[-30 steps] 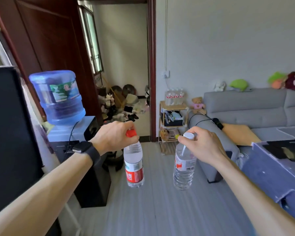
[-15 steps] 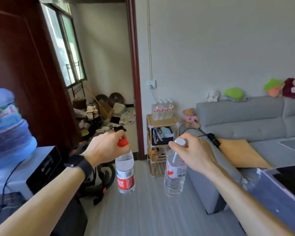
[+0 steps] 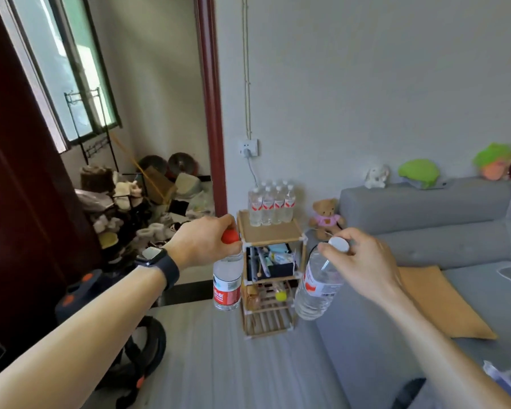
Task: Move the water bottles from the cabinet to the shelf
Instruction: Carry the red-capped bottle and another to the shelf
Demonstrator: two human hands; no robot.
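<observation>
My left hand grips the red cap of a water bottle with a red label, which hangs upright below it. My right hand pinches the white cap of a clear water bottle, which hangs tilted. Ahead stands a small wooden shelf against the wall, with several water bottles at the back of its top board. Both held bottles hang in the air in front of the shelf, one on each side.
A grey sofa with an orange cushion fills the right side. A teddy bear sits beside the shelf. A doorway at left opens onto a cluttered room. A dark vacuum-like object lies on the floor at lower left.
I have moved closer to the shelf, which now looks larger and nearer. The water dispenser at left has left the view. Both hands still hold their bottles.
</observation>
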